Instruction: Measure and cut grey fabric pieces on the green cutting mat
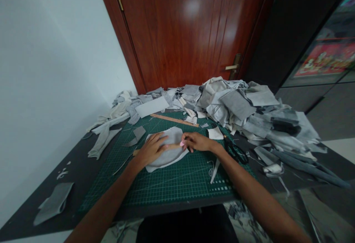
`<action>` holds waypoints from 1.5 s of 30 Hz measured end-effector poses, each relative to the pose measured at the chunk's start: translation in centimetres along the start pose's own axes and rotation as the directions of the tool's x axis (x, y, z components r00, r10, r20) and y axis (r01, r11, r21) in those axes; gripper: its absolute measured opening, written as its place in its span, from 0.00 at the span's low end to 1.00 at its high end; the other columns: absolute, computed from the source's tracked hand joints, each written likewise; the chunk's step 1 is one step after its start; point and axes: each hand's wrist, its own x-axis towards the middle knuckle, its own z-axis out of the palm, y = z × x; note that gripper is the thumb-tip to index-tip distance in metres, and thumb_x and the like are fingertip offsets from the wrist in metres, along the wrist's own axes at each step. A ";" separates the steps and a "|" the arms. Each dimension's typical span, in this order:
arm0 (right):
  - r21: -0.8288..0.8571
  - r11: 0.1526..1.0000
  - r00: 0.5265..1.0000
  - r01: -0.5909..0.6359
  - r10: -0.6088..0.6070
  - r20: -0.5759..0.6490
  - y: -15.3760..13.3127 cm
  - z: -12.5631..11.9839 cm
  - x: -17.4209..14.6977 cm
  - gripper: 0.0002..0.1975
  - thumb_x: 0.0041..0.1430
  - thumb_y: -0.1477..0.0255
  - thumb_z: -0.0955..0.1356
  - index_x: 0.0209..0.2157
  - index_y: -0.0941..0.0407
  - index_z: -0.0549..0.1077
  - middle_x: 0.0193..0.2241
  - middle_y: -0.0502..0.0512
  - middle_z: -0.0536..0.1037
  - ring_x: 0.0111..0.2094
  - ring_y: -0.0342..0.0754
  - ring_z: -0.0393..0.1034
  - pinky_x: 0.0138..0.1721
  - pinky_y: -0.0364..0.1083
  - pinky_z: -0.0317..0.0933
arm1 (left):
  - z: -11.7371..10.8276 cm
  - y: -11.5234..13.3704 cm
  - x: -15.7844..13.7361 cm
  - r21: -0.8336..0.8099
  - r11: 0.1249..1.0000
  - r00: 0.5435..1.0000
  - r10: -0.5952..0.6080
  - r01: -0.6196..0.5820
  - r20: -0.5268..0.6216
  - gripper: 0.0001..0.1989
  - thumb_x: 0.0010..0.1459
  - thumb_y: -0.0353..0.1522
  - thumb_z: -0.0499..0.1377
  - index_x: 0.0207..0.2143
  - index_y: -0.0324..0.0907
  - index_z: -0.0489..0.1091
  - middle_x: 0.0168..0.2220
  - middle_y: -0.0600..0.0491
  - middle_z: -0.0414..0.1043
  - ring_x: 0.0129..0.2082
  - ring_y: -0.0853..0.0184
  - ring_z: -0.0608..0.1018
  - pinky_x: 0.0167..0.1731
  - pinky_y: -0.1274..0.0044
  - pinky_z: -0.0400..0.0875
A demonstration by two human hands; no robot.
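Note:
A rounded piece of grey fabric (168, 158) lies flat on the green cutting mat (172, 185). My left hand (152, 149) rests on it with fingers stretched out, pressing down a narrow wooden ruler (174, 146) that crosses the cloth. The ruler's left end sticks out past the fabric, partly under my hand. Pinched in the fingers of my right hand (196, 141) is a small pink piece of tailor's chalk (182, 143), held at the ruler's right part.
Black-handled scissors (235, 151) lie right of my right hand, near a white scrap (215, 133). A second wooden ruler (174, 119) lies behind the fabric. Heaped cloth pieces (238, 104) line the table's back and right. A folded grey piece (57, 202) sits front left.

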 end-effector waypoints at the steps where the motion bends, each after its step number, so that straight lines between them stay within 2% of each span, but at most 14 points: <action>1: -0.051 0.999 1.000 0.012 -0.013 -0.022 0.0 -0.4 -0.1 0.11 0.69 0.62 0.64 0.37 0.55 0.69 0.30 0.51 0.81 0.23 0.42 0.71 0.27 0.41 0.64 | 0.1 -0.2 0.1 0.000 1.000 1.000 0.013 -0.013 0.015 0.23 0.70 0.43 0.51 0.62 0.45 0.67 0.65 0.43 0.64 0.67 0.54 0.63 0.65 0.58 0.58; 6: -0.362 0.930 0.979 0.058 -0.124 -0.163 0.4 -1.9 -0.5 0.07 0.67 0.71 0.65 0.36 0.56 0.73 0.33 0.53 0.80 0.33 0.46 0.73 0.39 0.45 0.64 | 0.4 -0.6 1.0 -0.014 0.997 0.996 0.081 -0.081 0.028 0.26 0.68 0.43 0.54 0.66 0.48 0.63 0.67 0.45 0.61 0.68 0.54 0.61 0.66 0.57 0.56; 12: -0.420 0.907 0.969 0.028 -0.127 -0.210 0.9 -2.3 -0.5 0.06 0.66 0.72 0.66 0.36 0.56 0.75 0.32 0.53 0.78 0.32 0.46 0.71 0.39 0.45 0.63 | 0.6 -0.5 2.2 -0.037 0.997 0.997 0.075 -0.074 0.019 0.26 0.68 0.43 0.54 0.66 0.49 0.63 0.67 0.45 0.62 0.68 0.55 0.61 0.66 0.56 0.56; 18: -0.508 0.861 0.930 0.017 -0.200 -0.309 1.7 -1.9 0.2 0.04 0.65 0.71 0.68 0.35 0.56 0.74 0.38 0.57 0.79 0.44 0.52 0.71 0.51 0.50 0.60 | 0.1 -0.2 2.5 -0.102 0.983 0.988 0.154 -0.153 0.008 0.19 0.69 0.38 0.53 0.59 0.50 0.72 0.58 0.48 0.70 0.60 0.56 0.67 0.61 0.62 0.62; 24: -0.523 0.852 0.933 0.011 -0.197 -0.301 2.3 -1.4 0.4 0.07 0.66 0.70 0.67 0.34 0.57 0.75 0.34 0.56 0.79 0.37 0.49 0.71 0.46 0.49 0.60 | -0.5 0.3 2.3 -0.094 0.986 0.990 0.137 -0.135 0.025 0.18 0.69 0.40 0.52 0.56 0.49 0.73 0.50 0.47 0.71 0.53 0.58 0.70 0.56 0.66 0.63; 29: -0.489 0.872 0.927 0.038 -0.214 -0.308 1.5 -1.1 0.5 0.07 0.66 0.70 0.68 0.33 0.57 0.74 0.34 0.54 0.78 0.38 0.48 0.71 0.48 0.48 0.60 | -1.1 -1.2 1.7 -0.156 0.984 0.992 0.095 -0.081 0.084 0.19 0.67 0.43 0.55 0.55 0.46 0.72 0.43 0.48 0.72 0.46 0.60 0.73 0.50 0.69 0.67; 34: -0.417 0.908 0.927 0.029 -0.181 -0.328 1.2 -1.0 0.5 0.08 0.66 0.67 0.67 0.34 0.56 0.74 0.30 0.51 0.76 0.30 0.44 0.68 0.36 0.43 0.59 | -0.4 -2.4 1.9 -0.144 0.986 0.995 0.094 -0.088 0.037 0.18 0.67 0.44 0.54 0.51 0.46 0.75 0.42 0.48 0.72 0.46 0.59 0.73 0.51 0.68 0.66; 40: -0.333 0.941 0.902 0.062 -0.195 -0.384 1.1 -0.6 0.9 0.10 0.65 0.65 0.68 0.34 0.57 0.74 0.25 0.49 0.73 0.24 0.42 0.64 0.28 0.42 0.57 | 0.2 -1.2 2.8 -0.164 0.983 0.997 0.080 -0.080 -0.006 0.17 0.67 0.44 0.54 0.48 0.45 0.76 0.41 0.48 0.72 0.44 0.60 0.74 0.48 0.68 0.68; 45: -0.272 0.960 0.915 0.065 -0.166 -0.369 1.6 -0.2 1.2 0.11 0.62 0.63 0.70 0.31 0.57 0.75 0.21 0.48 0.72 0.23 0.42 0.64 0.26 0.40 0.55 | 1.5 0.0 4.5 -0.174 0.983 0.998 0.045 -0.053 -0.050 0.15 0.66 0.42 0.56 0.46 0.44 0.76 0.41 0.48 0.72 0.44 0.60 0.74 0.49 0.68 0.69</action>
